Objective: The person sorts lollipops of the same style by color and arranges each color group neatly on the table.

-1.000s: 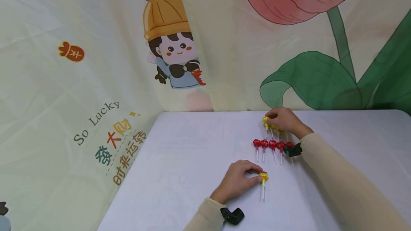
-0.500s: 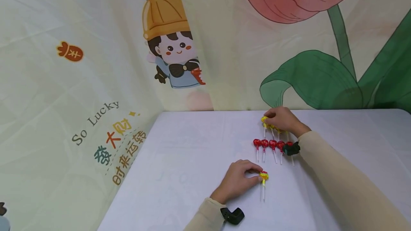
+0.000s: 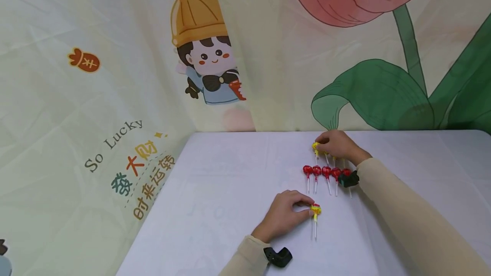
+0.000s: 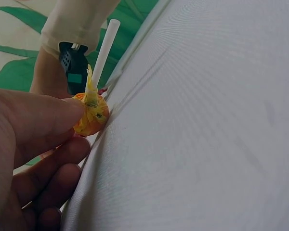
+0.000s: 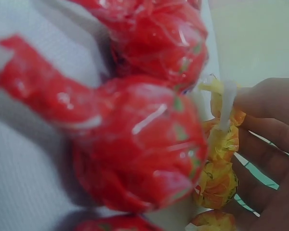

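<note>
In the head view my left hand pinches a yellow-wrapped lollipop by its head, between thumb and fingers. Its white stick points toward me; the left wrist view shows the twisted wrapper beside the thumb. Farther back, my right hand pinches the head of the leftmost yellow lollipop in the back row. Other yellow lollipops sit under the right palm, partly hidden in the head view. In front of them lies a row of several red lollipops, sticks toward me.
A white-covered table carries everything. The right wrist's black camera overlaps the right end of the red row. Behind the table hangs a printed curtain with a cartoon child and a tulip.
My right hand has shifted slightly left and toward me with the end yellow lollipop. My left hand and its lollipop have stayed in place.
</note>
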The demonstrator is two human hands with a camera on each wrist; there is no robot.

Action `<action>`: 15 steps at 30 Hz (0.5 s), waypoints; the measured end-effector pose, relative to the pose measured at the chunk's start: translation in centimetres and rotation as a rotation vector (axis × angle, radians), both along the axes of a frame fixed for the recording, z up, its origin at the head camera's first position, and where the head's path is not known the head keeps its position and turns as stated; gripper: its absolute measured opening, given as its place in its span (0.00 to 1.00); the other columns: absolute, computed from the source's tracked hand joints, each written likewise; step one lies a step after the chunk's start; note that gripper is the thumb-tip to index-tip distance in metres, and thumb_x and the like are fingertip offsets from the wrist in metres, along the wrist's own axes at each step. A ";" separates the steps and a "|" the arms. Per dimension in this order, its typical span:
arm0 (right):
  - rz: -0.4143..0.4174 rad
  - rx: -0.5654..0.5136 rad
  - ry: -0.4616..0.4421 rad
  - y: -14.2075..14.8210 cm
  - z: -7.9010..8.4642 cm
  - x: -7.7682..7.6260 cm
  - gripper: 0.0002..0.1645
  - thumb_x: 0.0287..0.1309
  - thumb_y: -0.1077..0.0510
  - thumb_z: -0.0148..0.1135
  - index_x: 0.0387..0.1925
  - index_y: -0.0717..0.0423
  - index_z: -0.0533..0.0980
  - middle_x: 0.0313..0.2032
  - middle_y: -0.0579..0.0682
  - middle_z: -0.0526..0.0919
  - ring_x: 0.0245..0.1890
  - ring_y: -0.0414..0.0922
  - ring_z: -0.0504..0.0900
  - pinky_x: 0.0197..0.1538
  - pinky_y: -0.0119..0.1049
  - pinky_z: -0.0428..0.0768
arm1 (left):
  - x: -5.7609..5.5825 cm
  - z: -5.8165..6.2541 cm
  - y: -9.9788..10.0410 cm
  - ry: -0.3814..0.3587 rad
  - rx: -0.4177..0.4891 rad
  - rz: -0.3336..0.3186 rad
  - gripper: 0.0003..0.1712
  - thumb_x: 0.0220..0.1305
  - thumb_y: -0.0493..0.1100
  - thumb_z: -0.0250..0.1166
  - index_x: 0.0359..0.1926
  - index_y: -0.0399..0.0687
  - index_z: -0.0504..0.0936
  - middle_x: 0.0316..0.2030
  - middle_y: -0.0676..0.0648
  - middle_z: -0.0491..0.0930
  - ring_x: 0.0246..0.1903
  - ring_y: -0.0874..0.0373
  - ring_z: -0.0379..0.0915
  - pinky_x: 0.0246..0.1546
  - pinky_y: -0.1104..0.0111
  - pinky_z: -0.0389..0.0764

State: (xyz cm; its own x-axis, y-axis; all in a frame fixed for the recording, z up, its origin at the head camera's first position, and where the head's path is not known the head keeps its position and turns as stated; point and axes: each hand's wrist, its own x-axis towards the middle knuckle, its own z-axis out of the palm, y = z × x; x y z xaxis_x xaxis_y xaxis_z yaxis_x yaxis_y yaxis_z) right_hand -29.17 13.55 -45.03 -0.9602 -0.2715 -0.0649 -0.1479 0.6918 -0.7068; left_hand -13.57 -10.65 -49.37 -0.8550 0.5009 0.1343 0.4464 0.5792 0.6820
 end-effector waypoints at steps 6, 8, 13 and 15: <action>0.017 0.017 0.007 0.0 0.3 0.1 0.22 0.67 0.54 0.63 0.58 0.60 0.79 0.52 0.58 0.82 0.41 0.51 0.77 0.37 0.35 0.82 | -0.1 0.1 0.1 -0.011 -0.007 0.002 0.12 0.65 0.50 0.70 0.49 0.63 0.87 0.41 0.69 0.80 0.44 0.72 0.71 0.49 0.69 0.72; 0.016 0.020 0.011 -0.1 0.2 0.1 0.21 0.67 0.54 0.62 0.57 0.60 0.80 0.52 0.58 0.82 0.42 0.52 0.77 0.37 0.35 0.82 | -0.2 0.0 0.1 -0.017 -0.008 0.005 0.12 0.65 0.50 0.70 0.49 0.63 0.87 0.41 0.70 0.80 0.44 0.72 0.71 0.49 0.68 0.72; 0.012 0.022 0.006 -0.2 0.1 0.2 0.21 0.67 0.54 0.63 0.57 0.61 0.80 0.52 0.59 0.82 0.44 0.53 0.76 0.40 0.36 0.82 | -0.3 -0.1 0.1 -0.024 -0.008 0.010 0.11 0.65 0.50 0.70 0.48 0.64 0.87 0.40 0.69 0.80 0.44 0.72 0.71 0.49 0.69 0.73; 0.007 0.024 0.004 -0.3 0.2 0.3 0.22 0.67 0.53 0.63 0.57 0.61 0.79 0.52 0.59 0.82 0.44 0.53 0.77 0.41 0.36 0.82 | -0.3 -0.2 0.1 -0.023 -0.006 0.008 0.11 0.65 0.50 0.70 0.49 0.64 0.87 0.40 0.69 0.80 0.44 0.72 0.71 0.49 0.69 0.73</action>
State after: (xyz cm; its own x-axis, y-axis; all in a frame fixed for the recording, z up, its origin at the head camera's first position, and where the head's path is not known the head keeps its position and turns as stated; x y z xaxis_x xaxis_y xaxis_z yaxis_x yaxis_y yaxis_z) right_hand -28.90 13.25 -44.86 -0.9585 -0.2771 -0.0673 -0.1560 0.7072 -0.6896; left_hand -13.85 -10.55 -49.57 -0.8620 0.4944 0.1120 0.4261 0.5869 0.6885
